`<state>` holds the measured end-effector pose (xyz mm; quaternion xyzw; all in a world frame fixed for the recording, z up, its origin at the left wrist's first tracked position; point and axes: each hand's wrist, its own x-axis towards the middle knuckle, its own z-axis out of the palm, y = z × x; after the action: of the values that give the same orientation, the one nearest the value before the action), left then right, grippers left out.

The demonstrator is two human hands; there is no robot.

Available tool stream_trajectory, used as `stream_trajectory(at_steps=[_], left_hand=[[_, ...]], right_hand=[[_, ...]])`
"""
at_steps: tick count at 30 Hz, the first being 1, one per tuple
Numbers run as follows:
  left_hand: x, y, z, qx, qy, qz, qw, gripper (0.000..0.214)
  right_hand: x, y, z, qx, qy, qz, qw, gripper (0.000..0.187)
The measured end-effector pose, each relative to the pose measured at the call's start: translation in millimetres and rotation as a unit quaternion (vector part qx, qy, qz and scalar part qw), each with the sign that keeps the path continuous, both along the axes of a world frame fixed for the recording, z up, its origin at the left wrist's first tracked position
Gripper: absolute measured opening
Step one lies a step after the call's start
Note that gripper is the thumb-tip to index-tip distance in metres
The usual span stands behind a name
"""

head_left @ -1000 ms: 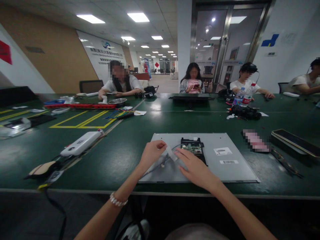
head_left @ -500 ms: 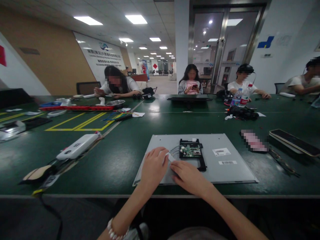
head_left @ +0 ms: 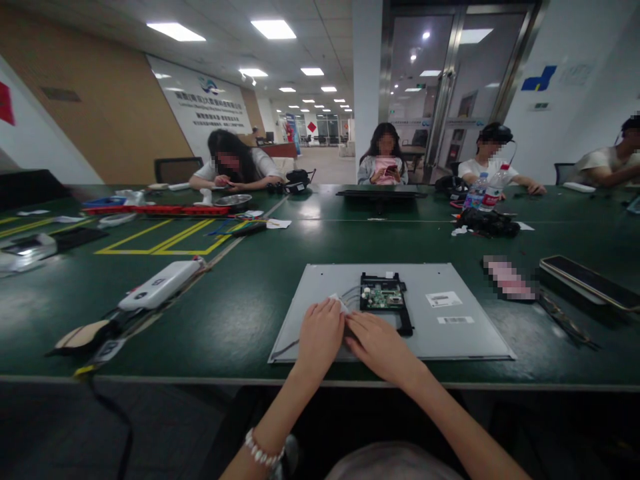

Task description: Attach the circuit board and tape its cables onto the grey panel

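Observation:
A grey metal panel [head_left: 450,333] lies flat on the green table in front of me. A small green circuit board [head_left: 383,297] in a black frame sits near its middle, with thin wires [head_left: 350,293] running left from it. My left hand [head_left: 320,337] and my right hand [head_left: 377,343] rest side by side on the panel just below the board, fingers pressed down flat. A small white strip [head_left: 340,303] pokes out at my left fingertips. Whether either hand grips it is hidden.
A white device [head_left: 160,283] with cables lies to the left. Yellow floor-style markings [head_left: 165,240] cross the table. A phone [head_left: 590,280] and a dark tool [head_left: 565,320] lie right. Several other people sit along the far side with bottles [head_left: 487,190] and a dark monitor [head_left: 383,195].
Both hands came down and together onto the panel. The white strip, held up between them before, now lies low under my fingertips. My left arm moved right.

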<state>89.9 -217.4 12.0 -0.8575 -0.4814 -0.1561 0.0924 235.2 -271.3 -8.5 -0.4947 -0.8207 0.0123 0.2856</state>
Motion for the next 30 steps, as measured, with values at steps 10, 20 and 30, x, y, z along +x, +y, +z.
stream_trajectory(at_steps=[10,20,30], left_hand=[[5,0,-3.3,-0.048,-0.022,0.028,0.998,0.033],[9,-2,0.5,-0.044,-0.038,0.057,0.997,0.027],[2,6,12.4,-0.066,-0.086,0.073,0.991,0.034]], right_hand=[[3,-16,0.6,-0.045,-0.019,0.015,0.999,0.059],[6,-35,3.8,-0.068,-0.021,0.009,0.997,0.057],[134,-77,-0.2,-0.064,0.167,-0.216,0.960,0.048]])
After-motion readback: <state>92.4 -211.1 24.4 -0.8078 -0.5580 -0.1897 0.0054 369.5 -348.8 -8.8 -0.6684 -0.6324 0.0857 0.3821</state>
